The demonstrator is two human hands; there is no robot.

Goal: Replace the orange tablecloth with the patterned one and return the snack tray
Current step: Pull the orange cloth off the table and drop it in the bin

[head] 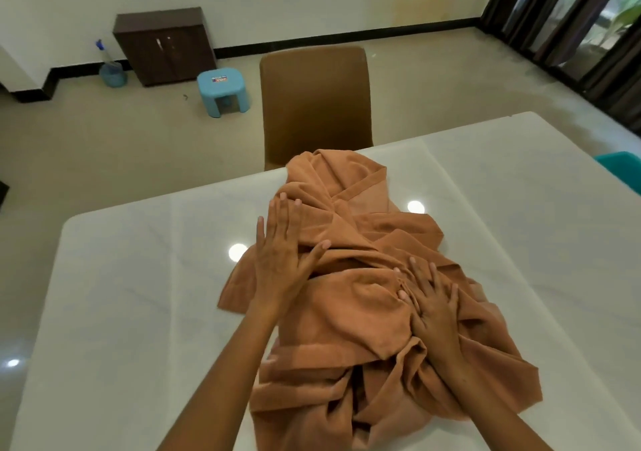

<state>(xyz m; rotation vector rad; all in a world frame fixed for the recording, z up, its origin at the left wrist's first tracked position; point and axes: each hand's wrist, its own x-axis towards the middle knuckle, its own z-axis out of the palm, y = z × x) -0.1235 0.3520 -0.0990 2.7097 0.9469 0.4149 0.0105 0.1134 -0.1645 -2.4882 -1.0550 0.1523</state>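
Orange tablecloth (364, 311) already off flat spread, bunched in long heap on middle of white worktop (138, 294), near edge to far edge; my right hand (433, 308) nearest, fingers (414, 270) spread and flat on heap, nothing gripped, I think to hold bulk in place; my left hand (277, 252) farther, fingers also open, palm against left flank of heap, probably to push folds together; behind worktop brown chair (315, 100); patterned cloth and snack tray not in view.

The bunched tablecloth (364, 298) lies mid-table (121, 294), a chair (315, 100) behind it, both hands (282, 252) flat on it.
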